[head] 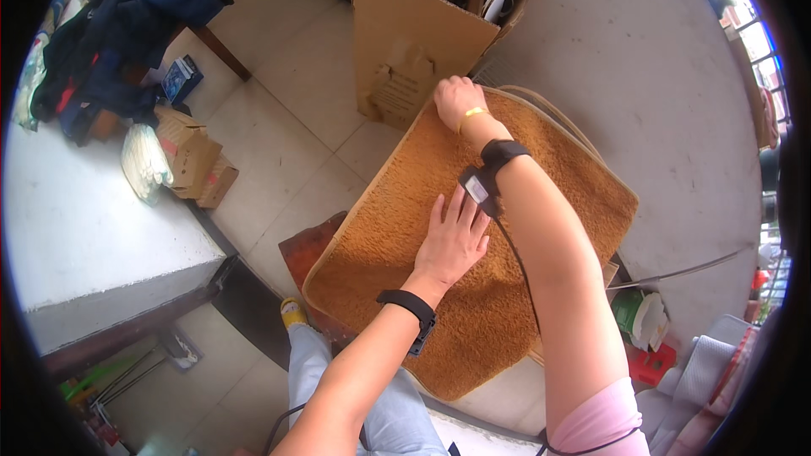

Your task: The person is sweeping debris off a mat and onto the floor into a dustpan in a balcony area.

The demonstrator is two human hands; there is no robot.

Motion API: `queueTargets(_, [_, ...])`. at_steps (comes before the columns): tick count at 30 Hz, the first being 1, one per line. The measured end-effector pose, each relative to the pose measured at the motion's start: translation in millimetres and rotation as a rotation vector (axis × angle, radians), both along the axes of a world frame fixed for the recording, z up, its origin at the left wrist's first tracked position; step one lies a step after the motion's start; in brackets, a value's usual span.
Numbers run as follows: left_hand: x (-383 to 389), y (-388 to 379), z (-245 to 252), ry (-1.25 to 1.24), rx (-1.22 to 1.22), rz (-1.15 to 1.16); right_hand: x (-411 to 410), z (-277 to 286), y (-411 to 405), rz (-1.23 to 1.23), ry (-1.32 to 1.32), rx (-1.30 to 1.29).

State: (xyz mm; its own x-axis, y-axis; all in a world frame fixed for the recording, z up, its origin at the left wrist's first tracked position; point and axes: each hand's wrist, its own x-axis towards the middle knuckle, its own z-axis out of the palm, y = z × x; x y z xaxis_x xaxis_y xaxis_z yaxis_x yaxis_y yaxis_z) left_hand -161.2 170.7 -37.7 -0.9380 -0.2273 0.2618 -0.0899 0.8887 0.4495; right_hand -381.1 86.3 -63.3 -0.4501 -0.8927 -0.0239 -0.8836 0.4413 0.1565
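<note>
A shaggy orange-brown mat (380, 228) with a pale bound edge lies in front of me, its near part sagging in soft folds. My left hand (450, 244) rests flat on the middle of its pile with the fingers spread. At the mat's far corner, my right hand (459, 102) is curled over the bound edge and grips it; the fingertips are hidden. Under the mat's left side shows a reddish-brown wooden surface (310, 247), mostly covered.
A tall cardboard box (418, 31) holding assorted items stands just beyond the mat. Dark clothing (127, 31) drapes over wooden furniture at far left, near small cartons (196, 164) and a bundle of white gloves (146, 161). A green container (637, 316) and red plastic object (652, 364) lie right.
</note>
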Motion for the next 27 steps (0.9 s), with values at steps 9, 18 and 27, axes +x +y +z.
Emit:
queueTargets(9, [9, -8, -3, 0.023, -0.008, 0.029, 21, 66, 6, -0.198, -0.871, -0.461])
queueTargets(18, [8, -10, 0, -0.044, -0.087, 0.018, 68, 70, 58, -0.255, -1.907, -0.247])
queueTargets(27, [7, -5, -8, 0.079, -0.087, 0.048, 120, 63, 81, -0.041, -1.087, -0.026])
